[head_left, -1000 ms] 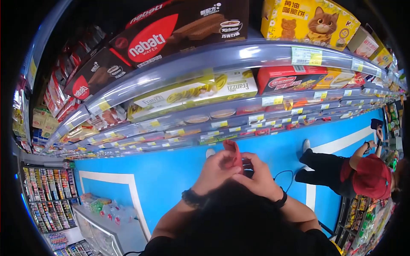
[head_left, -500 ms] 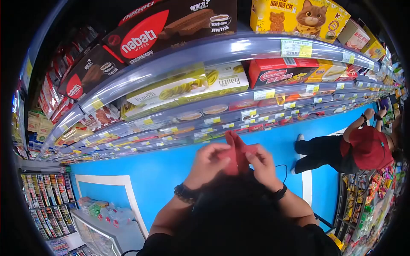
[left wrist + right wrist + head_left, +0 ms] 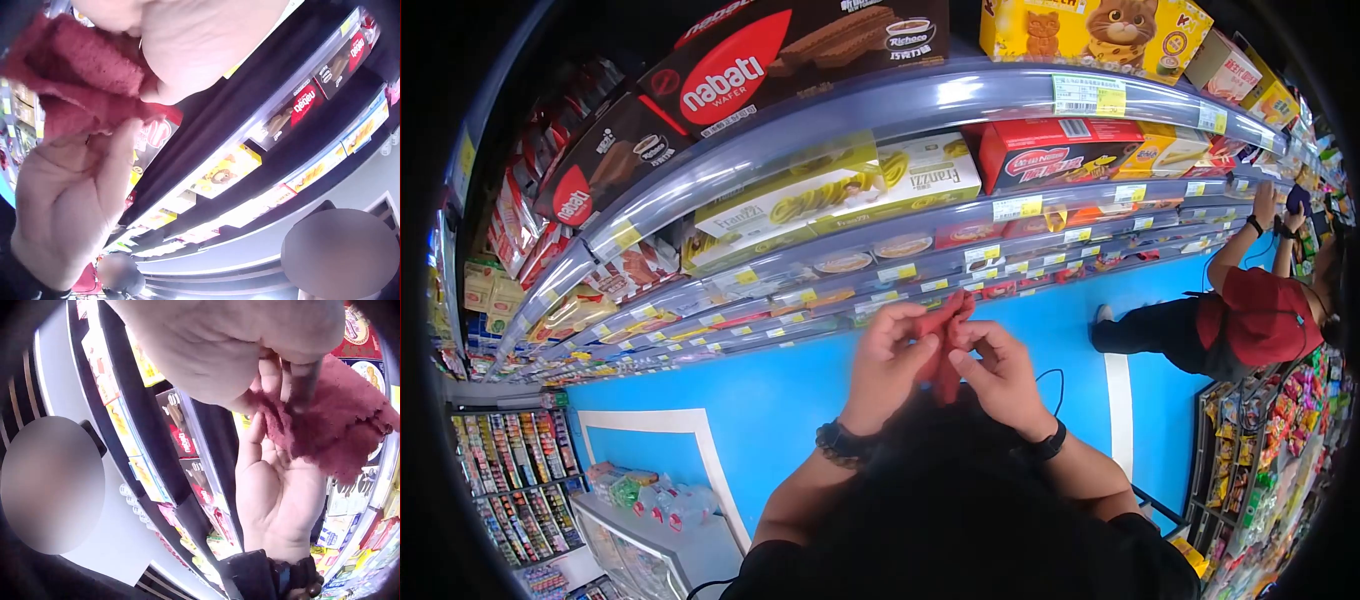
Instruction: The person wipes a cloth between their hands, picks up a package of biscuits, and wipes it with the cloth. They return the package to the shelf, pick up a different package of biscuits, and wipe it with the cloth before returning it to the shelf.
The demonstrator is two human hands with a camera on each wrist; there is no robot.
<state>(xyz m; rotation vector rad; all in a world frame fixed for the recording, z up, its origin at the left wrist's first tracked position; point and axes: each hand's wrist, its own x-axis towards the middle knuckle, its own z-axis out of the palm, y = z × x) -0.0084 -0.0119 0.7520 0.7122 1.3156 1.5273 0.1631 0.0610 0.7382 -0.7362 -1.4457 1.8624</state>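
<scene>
Nearest, taking the red cloth [image 3: 947, 380] as the clock's centre, the left hand [image 3: 883, 372] at nine o'clock and the right hand [image 3: 1003, 382] at three both pinch it, thumbs and curled fingers clamped on its folds. The cloth is bunched in the air between them, above the blue floor [image 3: 770, 410]; holding it from both sides probably lets each hand steady one part while the other works the fabric. Beyond, the shelving [image 3: 960, 95] curves across the view from ten to two o'clock, its printed faces turned outward, likely for easy reading above the price tags. Its containers look shut, so only their printing hints at what is inside: green-and-white Franzzi cartons [image 3: 790, 205] toward eleven, a red carton [image 3: 1060, 150] at one, then on the upper shelf a dark Nabati carton [image 3: 730, 80] near eleven, showing wafers, and a yellow carton [image 3: 1090, 40] at one, showing a cat and a biscuit. Farther off, a grey cabinet [image 3: 700, 545] at eight bears clear plastic items [image 3: 665, 505] whose contents cannot be told, and a person in red [image 3: 1270, 320] stands toward three.
</scene>
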